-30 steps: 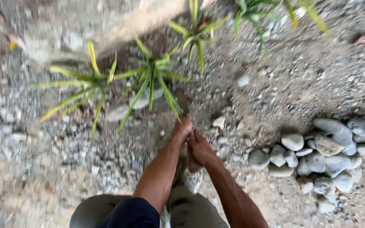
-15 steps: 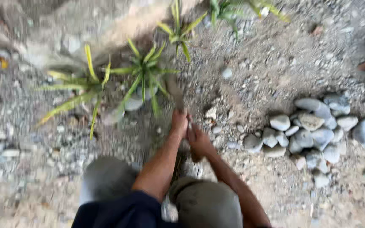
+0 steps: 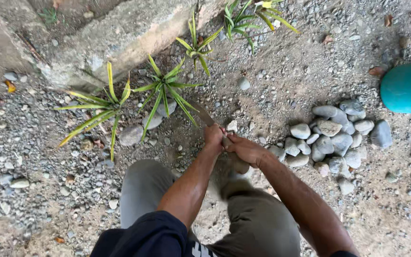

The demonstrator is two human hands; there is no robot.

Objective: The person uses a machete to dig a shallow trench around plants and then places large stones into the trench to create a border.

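Steel blade [image 3: 200, 113] now points toward the striped plant [image 3: 166, 90], nearer than a second ago; left hand [image 3: 213, 137] and right hand [image 3: 243, 149] stay clenched round its handle over gravel [image 3: 34, 157].

A: Location?
B: Outdoor yard or garden edge. Bare gravelly dirt ground [image 3: 310, 71], spiky yellow-green plants [image 3: 165, 90] along a rough concrete kerb [image 3: 120, 38] (weathered), heap of rounded grey river stones [image 3: 338, 133].

Spiky plants [image 3: 165, 90] ahead, stone pile [image 3: 338, 133] rightward (bare gravel [image 3: 29, 157] leftward)
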